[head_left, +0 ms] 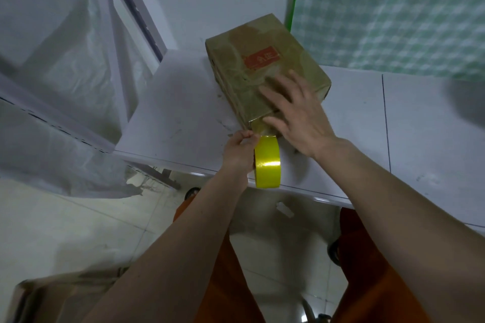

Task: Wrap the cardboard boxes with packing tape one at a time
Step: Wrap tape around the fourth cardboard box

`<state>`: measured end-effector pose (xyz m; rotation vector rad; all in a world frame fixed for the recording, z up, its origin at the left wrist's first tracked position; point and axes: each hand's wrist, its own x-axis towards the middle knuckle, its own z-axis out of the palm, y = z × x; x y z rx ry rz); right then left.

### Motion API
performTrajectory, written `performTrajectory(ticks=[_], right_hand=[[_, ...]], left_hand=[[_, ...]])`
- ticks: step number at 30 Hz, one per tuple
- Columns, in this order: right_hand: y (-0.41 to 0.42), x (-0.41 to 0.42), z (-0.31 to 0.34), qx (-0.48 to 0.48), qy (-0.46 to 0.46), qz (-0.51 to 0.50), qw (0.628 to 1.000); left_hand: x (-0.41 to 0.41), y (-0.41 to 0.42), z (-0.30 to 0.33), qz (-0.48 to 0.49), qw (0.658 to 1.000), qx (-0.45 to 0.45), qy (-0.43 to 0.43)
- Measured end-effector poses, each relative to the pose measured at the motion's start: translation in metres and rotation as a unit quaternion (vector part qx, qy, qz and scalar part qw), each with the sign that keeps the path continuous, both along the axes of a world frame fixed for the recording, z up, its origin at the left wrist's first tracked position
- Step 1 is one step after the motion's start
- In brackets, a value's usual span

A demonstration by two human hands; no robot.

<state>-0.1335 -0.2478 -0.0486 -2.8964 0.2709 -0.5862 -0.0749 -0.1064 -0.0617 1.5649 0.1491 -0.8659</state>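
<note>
A brown cardboard box [265, 60] with a red label lies on the white table [178, 102], glossy with tape over its top. My right hand [294, 115] presses flat on the box's near end, fingers spread and straight. My left hand [240, 152] grips a yellow roll of packing tape [267, 162] just below the box's near corner. A short strip of tape runs from the roll up onto the box's near face.
A white frame and clear plastic sheeting [65, 73] stand at the left. A green checked cloth [393, 8] hangs at the back right. Another cardboard box [52, 294] sits on the tiled floor at bottom left. My orange trousers [225, 270] show below the table's edge.
</note>
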Motion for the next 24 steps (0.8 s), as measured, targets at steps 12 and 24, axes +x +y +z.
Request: performTrajectory(ticks=[12, 24], right_hand=[[0.015, 0.006, 0.010, 0.096, 0.071, -0.070, 0.990], [0.086, -0.097, 0.061, 0.478, -0.087, -0.086, 0.870]], left_hand=[[-0.007, 0.041, -0.001, -0.035, 0.998, 0.032, -0.037], [-0.066, 0.060, 0.042, -0.101, 0.984, -0.025, -0.142]])
